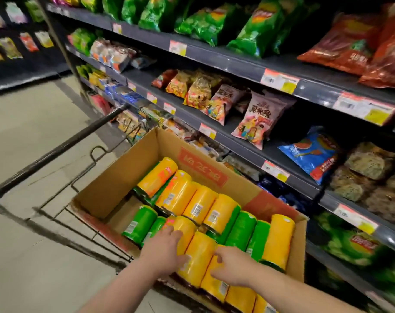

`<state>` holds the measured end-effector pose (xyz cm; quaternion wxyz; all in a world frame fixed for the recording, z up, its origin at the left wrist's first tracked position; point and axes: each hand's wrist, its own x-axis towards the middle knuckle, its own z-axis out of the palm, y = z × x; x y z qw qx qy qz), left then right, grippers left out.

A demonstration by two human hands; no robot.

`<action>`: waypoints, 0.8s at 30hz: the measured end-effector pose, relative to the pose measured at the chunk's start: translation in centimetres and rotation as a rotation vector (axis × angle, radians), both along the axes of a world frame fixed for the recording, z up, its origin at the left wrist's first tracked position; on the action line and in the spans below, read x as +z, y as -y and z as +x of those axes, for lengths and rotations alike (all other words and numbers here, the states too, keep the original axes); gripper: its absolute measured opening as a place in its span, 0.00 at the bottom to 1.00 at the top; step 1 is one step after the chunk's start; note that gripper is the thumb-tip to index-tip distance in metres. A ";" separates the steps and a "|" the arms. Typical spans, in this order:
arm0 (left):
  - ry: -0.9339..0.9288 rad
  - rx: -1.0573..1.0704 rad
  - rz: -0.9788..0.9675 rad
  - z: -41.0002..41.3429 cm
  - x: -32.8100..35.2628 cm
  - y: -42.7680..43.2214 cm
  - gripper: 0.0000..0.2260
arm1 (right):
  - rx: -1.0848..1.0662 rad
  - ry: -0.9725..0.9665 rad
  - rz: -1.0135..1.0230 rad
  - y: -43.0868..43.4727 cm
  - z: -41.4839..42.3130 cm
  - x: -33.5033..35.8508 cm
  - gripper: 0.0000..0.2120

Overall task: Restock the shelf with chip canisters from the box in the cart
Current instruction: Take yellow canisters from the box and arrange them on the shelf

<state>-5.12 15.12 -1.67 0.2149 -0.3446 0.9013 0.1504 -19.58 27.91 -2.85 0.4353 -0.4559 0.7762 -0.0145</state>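
An open cardboard box sits in a black wire cart and holds several yellow and green chip canisters lying on their sides. My left hand rests on a yellow canister near the box's front, fingers spread over its left side. My right hand lies on the neighbouring yellow canister, fingers curled over its top. Neither canister is lifted. Green canisters lie at the left and right of the box. The shelf runs along the right.
Dark shelves at the right carry bags of chips and snacks, with price tags along their edges. The cart's handle bar runs diagonally at the left over a pale tiled floor. Another shelf stands far left.
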 end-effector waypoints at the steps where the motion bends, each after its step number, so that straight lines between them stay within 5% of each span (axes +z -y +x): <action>1: 0.004 -0.009 0.022 -0.2 -0.3 0.7 0.31 | -0.047 0.024 -0.002 0.4 0.3 -0.5 0.19; 10: -0.032 0.119 0.329 -0.7 -2.8 4.8 0.38 | -0.564 0.269 0.068 2.6 2.7 -3.9 0.09; 17: -0.075 0.289 0.426 -1.0 -4.5 6.6 0.42 | -0.811 0.384 0.078 4.2 3.6 -5.5 0.57; 24: -0.094 0.399 0.494 -1.0 -5.1 7.3 0.44 | -1.031 0.464 0.054 5.6 4.2 -6.7 0.48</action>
